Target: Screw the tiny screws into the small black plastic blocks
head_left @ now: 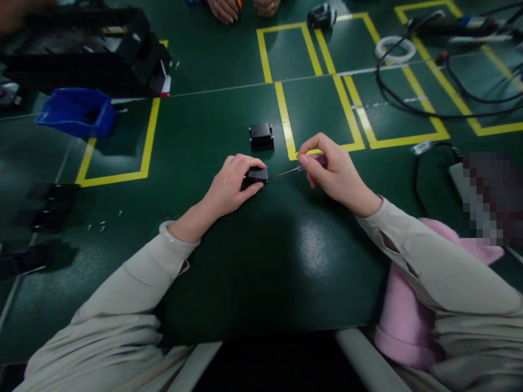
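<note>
— What's the surface like?

— A dark green bench [253, 272], dimly lit, with a dull sheen near its middle. Yellow tape [286, 117] marks rectangles across the far half.

— And the hands?

— The left hand [231, 185] is curled around a small black block [257, 175], holding it down on the bench at the centre. The right hand [335, 173] pinches a slim screwdriver [294, 170] by its handle, and the tip meets the block's right side.

— Anything close by?

— A second black block [261, 136] stands just beyond the first, apart from it, left of a tape line.

— Further out?

— At far left there is a blue bin [75, 112] and behind it a black rack [85, 51]. Black parts [51, 206] lie at the left edge, with tiny screws [102, 225] near them (too small to count). Black cables [408, 106] loop over the far right beside a white tape roll [395, 49].

— Is anyone else there?

— Another person's hand [224, 10] rests at the far edge. Pink cloth [404, 310] sits near right, under the sleeve.
</note>
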The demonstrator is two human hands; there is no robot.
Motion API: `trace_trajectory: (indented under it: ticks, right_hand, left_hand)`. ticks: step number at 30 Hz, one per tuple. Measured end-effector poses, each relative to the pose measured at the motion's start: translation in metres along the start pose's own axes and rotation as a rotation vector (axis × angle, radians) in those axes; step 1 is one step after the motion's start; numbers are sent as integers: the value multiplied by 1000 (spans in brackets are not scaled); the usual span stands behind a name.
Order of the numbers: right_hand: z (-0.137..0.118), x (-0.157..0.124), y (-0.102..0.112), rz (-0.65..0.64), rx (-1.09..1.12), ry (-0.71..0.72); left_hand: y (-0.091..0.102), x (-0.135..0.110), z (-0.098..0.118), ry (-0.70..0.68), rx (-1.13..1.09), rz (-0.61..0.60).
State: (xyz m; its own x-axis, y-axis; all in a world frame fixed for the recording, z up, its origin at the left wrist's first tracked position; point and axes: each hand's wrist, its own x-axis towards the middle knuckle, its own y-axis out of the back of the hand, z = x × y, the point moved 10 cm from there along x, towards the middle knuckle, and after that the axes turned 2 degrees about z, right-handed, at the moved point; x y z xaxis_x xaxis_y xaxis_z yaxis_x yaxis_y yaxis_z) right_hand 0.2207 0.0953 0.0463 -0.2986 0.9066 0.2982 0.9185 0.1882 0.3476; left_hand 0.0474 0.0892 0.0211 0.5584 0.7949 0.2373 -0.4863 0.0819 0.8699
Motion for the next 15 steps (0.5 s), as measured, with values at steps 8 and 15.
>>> trace_trajectory:
  ticks: [8, 15]
  right_hand:
    - [-6, 0, 2, 6, -28, 34]
    - [1, 0, 0, -6, 3, -20]
  left_hand:
    - [1, 0, 0, -10, 5, 4]
    - [1, 0, 1, -19, 3, 7]
